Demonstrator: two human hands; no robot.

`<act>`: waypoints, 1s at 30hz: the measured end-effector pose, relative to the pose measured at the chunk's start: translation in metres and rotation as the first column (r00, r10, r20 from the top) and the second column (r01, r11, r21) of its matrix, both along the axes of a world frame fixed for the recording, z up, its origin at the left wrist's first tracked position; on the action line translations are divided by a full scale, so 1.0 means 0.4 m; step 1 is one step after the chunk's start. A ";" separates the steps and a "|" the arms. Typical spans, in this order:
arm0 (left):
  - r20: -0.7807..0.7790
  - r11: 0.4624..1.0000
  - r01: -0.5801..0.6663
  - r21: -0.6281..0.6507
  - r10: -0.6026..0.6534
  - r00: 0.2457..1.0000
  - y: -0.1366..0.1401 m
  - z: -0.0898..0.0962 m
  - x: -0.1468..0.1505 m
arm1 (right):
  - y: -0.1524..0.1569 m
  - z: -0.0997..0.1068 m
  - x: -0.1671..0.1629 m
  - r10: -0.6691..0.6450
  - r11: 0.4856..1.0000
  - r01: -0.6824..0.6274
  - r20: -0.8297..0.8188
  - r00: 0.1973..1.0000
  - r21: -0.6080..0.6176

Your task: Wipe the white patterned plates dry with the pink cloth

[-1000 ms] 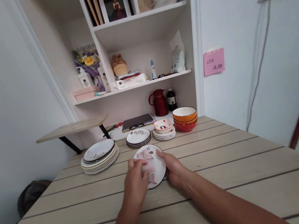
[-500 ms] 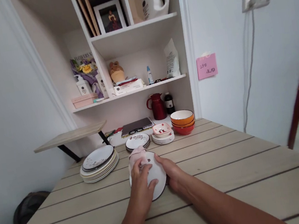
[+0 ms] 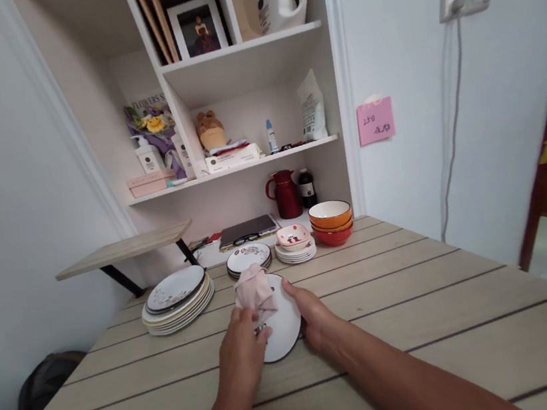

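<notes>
A white plate point(image 3: 283, 328) with a dark rim and small dark prints is held tilted over the table in front of me. My right hand point(image 3: 315, 314) grips its right edge, thumb on the face and the other fingers out of sight behind. A crumpled pale pink cloth point(image 3: 255, 291) lies against the plate's upper left. At the lower left edge, my left hand point(image 3: 242, 347) has curled fingers at the cloth's lower end; their exact hold is partly hidden.
Stacked plates point(image 3: 178, 301) stand at left, with smaller flowered plates point(image 3: 249, 258) behind the cloth. Small dishes point(image 3: 296, 246) and orange and red bowls point(image 3: 332, 224) are at back right. Beyond are a laptop point(image 3: 249, 230), a red jug point(image 3: 286, 194) and a raised wooden shelf point(image 3: 123, 248).
My left hand has shifted left and down across the plate, uncovering more of the cloth and a dark print. My right hand keeps its grip. The view has shifted slightly.
</notes>
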State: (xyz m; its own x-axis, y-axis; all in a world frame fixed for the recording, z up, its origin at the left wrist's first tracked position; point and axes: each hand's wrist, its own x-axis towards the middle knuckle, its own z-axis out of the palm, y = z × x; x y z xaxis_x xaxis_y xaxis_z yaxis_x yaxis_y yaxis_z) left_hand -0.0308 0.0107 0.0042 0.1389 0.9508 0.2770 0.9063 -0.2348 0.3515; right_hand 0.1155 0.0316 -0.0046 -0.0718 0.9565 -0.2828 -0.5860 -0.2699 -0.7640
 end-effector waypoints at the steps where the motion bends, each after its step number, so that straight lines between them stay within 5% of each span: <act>1: 0.008 0.999 0.046 -0.023 -0.046 0.999 -0.005 0.000 0.008 | -0.001 0.001 0.000 -0.016 1.000 0.016 0.021 1.000 -0.009; 8: 0.017 0.942 0.332 0.052 -0.334 0.943 -0.033 -0.003 0.065 | -0.015 0.019 -0.001 0.033 0.999 -0.032 0.030 0.999 -0.006; 15: 0.127 0.979 0.179 0.100 -0.191 0.973 -0.002 -0.012 0.035 | -0.020 0.009 -0.004 0.079 0.996 -0.082 0.093 0.993 0.028; 22: 0.170 0.996 0.086 -0.030 -0.080 0.982 0.009 -0.021 0.011 | -0.020 0.016 -0.005 0.057 0.998 -0.057 0.065 0.996 -0.005; 25: 0.131 0.974 0.224 0.015 -0.224 0.966 -0.005 -0.022 0.029 | -0.015 0.017 -0.005 0.013 0.999 -0.011 0.051 0.999 -0.034; 30: 0.189 0.847 0.530 0.024 -0.525 0.830 -0.045 -0.018 0.074 | -0.021 0.023 -0.003 0.104 0.993 -0.105 -0.035 0.994 -0.051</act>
State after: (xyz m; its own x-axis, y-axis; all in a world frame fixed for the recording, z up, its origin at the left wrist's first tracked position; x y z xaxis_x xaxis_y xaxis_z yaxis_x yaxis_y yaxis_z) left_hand -0.0014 -0.0073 -0.0030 0.5718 0.7551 0.3207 0.5671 -0.6462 0.5107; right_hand 0.1142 0.0233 0.0044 -0.1807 0.9272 -0.3282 -0.5770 -0.3702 -0.7281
